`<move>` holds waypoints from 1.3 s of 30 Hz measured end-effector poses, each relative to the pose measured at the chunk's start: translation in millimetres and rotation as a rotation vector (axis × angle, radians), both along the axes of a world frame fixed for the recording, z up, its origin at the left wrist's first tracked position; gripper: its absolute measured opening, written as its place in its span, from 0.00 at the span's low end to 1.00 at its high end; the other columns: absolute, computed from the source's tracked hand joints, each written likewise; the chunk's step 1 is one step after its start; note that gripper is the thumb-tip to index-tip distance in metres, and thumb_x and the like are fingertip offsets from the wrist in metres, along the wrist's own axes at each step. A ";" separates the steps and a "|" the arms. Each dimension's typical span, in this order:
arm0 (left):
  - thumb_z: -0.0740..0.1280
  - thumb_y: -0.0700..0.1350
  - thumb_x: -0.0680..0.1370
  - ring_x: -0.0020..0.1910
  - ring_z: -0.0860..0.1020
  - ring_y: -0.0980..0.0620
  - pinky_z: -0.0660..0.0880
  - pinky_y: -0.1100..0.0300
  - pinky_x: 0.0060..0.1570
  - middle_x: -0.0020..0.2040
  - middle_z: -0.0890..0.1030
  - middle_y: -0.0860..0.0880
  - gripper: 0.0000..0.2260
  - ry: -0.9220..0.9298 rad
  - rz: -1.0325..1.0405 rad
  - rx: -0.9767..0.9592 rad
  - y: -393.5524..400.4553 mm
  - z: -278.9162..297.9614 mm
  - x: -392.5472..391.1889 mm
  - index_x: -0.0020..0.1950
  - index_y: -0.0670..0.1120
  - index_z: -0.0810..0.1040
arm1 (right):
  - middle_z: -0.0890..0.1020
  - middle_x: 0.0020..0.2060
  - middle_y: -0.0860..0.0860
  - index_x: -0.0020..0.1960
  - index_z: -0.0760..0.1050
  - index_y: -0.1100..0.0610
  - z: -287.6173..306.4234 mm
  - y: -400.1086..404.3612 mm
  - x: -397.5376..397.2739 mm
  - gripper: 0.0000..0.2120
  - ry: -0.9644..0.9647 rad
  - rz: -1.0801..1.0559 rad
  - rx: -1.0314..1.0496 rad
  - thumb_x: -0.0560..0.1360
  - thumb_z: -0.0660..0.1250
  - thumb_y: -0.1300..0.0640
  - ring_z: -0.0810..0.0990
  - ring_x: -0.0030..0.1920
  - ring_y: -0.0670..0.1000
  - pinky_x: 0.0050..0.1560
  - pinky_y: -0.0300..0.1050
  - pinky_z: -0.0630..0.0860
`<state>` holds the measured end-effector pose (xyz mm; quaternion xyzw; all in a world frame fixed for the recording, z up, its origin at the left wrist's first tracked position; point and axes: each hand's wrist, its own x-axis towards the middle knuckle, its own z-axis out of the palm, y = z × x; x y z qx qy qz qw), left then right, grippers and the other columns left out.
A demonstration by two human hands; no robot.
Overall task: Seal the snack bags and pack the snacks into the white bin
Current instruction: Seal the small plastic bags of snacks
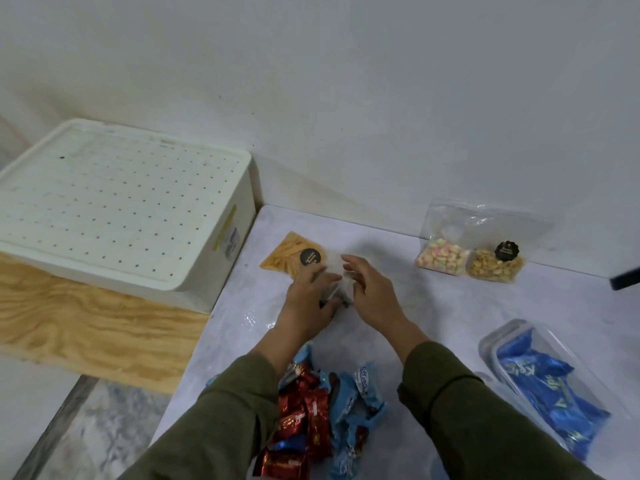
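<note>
Pinching the clear, crinkly mouth of a snack bag (298, 256) of pale yellow sticks, the left hand (308, 296) and right hand (369, 292) both curl their fingers on its plastic at the middle of the marbled white tabletop (433, 306). Two more clear bags (471, 251) of nuts lean near the plain white wall. Shiny red and blue wrapped candies (322, 410) heap under the sleeves. The boxy white bin (114, 209), its dotted lid on, sits left on a plywood board (86, 323).
</note>
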<state>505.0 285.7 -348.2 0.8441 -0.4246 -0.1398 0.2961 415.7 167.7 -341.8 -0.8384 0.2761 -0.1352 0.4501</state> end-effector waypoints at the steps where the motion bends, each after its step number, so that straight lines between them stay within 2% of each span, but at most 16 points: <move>1: 0.70 0.41 0.72 0.65 0.69 0.45 0.66 0.59 0.64 0.66 0.71 0.43 0.18 0.003 0.016 -0.009 -0.6 3.7 1.6 0.62 0.44 0.76 | 0.77 0.60 0.54 0.66 0.70 0.56 3.0 -0.8 1.5 0.24 -0.013 0.006 -0.008 0.74 0.57 0.73 0.76 0.59 0.48 0.57 0.30 0.70; 3: 0.68 0.36 0.73 0.61 0.72 0.46 0.61 0.71 0.58 0.61 0.74 0.43 0.15 -0.022 0.059 -0.062 -2.0 14.2 5.7 0.59 0.43 0.78 | 0.79 0.58 0.54 0.65 0.71 0.57 11.9 -0.8 5.0 0.23 -0.054 0.003 -0.009 0.73 0.58 0.73 0.76 0.57 0.46 0.56 0.27 0.70; 5: 0.67 0.34 0.73 0.56 0.75 0.48 0.59 0.77 0.55 0.56 0.79 0.43 0.12 -0.039 0.131 -0.139 -2.3 27.7 10.9 0.54 0.43 0.81 | 0.80 0.56 0.55 0.63 0.72 0.58 22.9 0.3 9.9 0.21 -0.111 -0.011 -0.021 0.73 0.61 0.72 0.77 0.55 0.46 0.57 0.30 0.71; 7: 0.67 0.35 0.73 0.52 0.77 0.50 0.65 0.72 0.54 0.52 0.82 0.46 0.10 -0.017 0.209 -0.222 -2.6 42.2 16.2 0.51 0.44 0.81 | 0.80 0.55 0.55 0.62 0.73 0.59 36.2 1.7 16.8 0.19 -0.167 -0.024 -0.038 0.73 0.62 0.71 0.78 0.53 0.47 0.56 0.31 0.71; 9: 0.65 0.34 0.73 0.47 0.79 0.53 0.72 0.65 0.51 0.48 0.82 0.50 0.10 0.042 0.253 -0.299 -2.2 56.7 21.4 0.49 0.47 0.80 | 0.81 0.55 0.54 0.61 0.74 0.59 51.9 3.6 23.7 0.18 -0.193 -0.049 -0.072 0.73 0.62 0.70 0.78 0.52 0.46 0.54 0.27 0.69; 13: 0.64 0.36 0.75 0.40 0.78 0.60 0.71 0.72 0.41 0.40 0.80 0.57 0.08 0.115 0.296 -0.425 -2.3 86.8 29.5 0.44 0.49 0.77 | 0.82 0.51 0.54 0.59 0.76 0.61 85.4 12.1 30.3 0.15 -0.303 -0.146 -0.128 0.73 0.63 0.68 0.77 0.48 0.43 0.50 0.22 0.67; 15: 0.64 0.36 0.76 0.40 0.78 0.62 0.70 0.76 0.40 0.39 0.79 0.59 0.06 0.110 0.275 -0.488 -3.4 103.0 30.4 0.44 0.47 0.76 | 0.82 0.50 0.54 0.58 0.77 0.60 102.2 17.9 30.0 0.14 -0.371 -0.183 -0.148 0.73 0.64 0.67 0.79 0.47 0.46 0.50 0.24 0.70; 19: 0.61 0.38 0.78 0.41 0.80 0.60 0.73 0.72 0.42 0.40 0.82 0.54 0.07 0.130 0.142 -0.567 -3.2 137.4 28.7 0.44 0.49 0.74 | 0.81 0.48 0.50 0.55 0.79 0.56 137.1 33.3 24.1 0.10 -0.397 -0.294 -0.220 0.75 0.67 0.61 0.77 0.44 0.45 0.45 0.26 0.70; 22: 0.60 0.35 0.78 0.41 0.80 0.62 0.71 0.75 0.41 0.39 0.81 0.54 0.09 0.115 0.031 -0.646 -0.1 162.1 26.1 0.44 0.48 0.74 | 0.81 0.47 0.47 0.51 0.80 0.51 156.9 47.7 19.3 0.06 -0.368 -0.427 -0.393 0.75 0.67 0.56 0.73 0.48 0.46 0.47 0.40 0.71; 24: 0.60 0.34 0.78 0.41 0.79 0.64 0.70 0.76 0.41 0.39 0.81 0.53 0.09 0.142 -0.022 -0.681 2.7 175.2 23.6 0.45 0.48 0.74 | 0.81 0.44 0.44 0.47 0.80 0.49 169.5 56.4 16.2 0.05 -0.368 -0.537 -0.507 0.74 0.66 0.53 0.68 0.48 0.45 0.46 0.44 0.65; 26: 0.60 0.34 0.78 0.42 0.79 0.65 0.69 0.77 0.42 0.39 0.81 0.54 0.09 0.174 -0.063 -0.711 4.7 185.1 21.8 0.47 0.49 0.73 | 0.80 0.42 0.41 0.43 0.79 0.47 181.2 64.6 13.3 0.05 -0.356 -0.622 -0.605 0.73 0.65 0.51 0.65 0.48 0.45 0.45 0.42 0.55; 28: 0.60 0.34 0.78 0.43 0.78 0.67 0.69 0.77 0.42 0.40 0.80 0.55 0.09 0.162 -0.097 -0.734 5.4 192.4 20.7 0.47 0.49 0.71 | 0.79 0.42 0.41 0.42 0.79 0.47 189.8 71.8 10.5 0.04 -0.335 -0.686 -0.690 0.72 0.65 0.50 0.65 0.50 0.47 0.44 0.41 0.51; 32: 0.59 0.37 0.79 0.41 0.77 0.61 0.69 0.71 0.40 0.40 0.80 0.57 0.08 0.111 -0.158 -0.747 5.6 203.7 18.6 0.45 0.50 0.71 | 0.78 0.45 0.42 0.41 0.78 0.45 202.2 79.9 4.7 0.02 -0.312 -0.792 -0.739 0.71 0.68 0.52 0.66 0.56 0.49 0.51 0.42 0.52; 34: 0.60 0.38 0.79 0.42 0.78 0.57 0.71 0.65 0.43 0.40 0.79 0.58 0.09 0.099 -0.182 -0.738 6.8 208.8 16.7 0.45 0.51 0.71 | 0.78 0.46 0.42 0.41 0.78 0.45 205.7 82.1 1.1 0.02 -0.311 -0.795 -0.728 0.71 0.67 0.51 0.65 0.57 0.49 0.57 0.50 0.56; 36: 0.61 0.38 0.79 0.45 0.77 0.56 0.72 0.59 0.47 0.41 0.78 0.61 0.08 0.083 -0.193 -0.735 7.5 212.6 14.2 0.45 0.51 0.74 | 0.78 0.47 0.42 0.41 0.78 0.45 208.8 83.4 -2.8 0.02 -0.299 -0.787 -0.718 0.71 0.66 0.50 0.65 0.59 0.49 0.60 0.59 0.59; 39: 0.61 0.39 0.78 0.55 0.74 0.57 0.70 0.47 0.59 0.44 0.76 0.65 0.07 0.057 -0.184 -0.751 4.9 215.7 9.0 0.46 0.50 0.76 | 0.78 0.48 0.42 0.40 0.78 0.46 213.0 82.0 -7.8 0.03 -0.266 -0.771 -0.713 0.71 0.65 0.50 0.64 0.60 0.49 0.62 0.65 0.59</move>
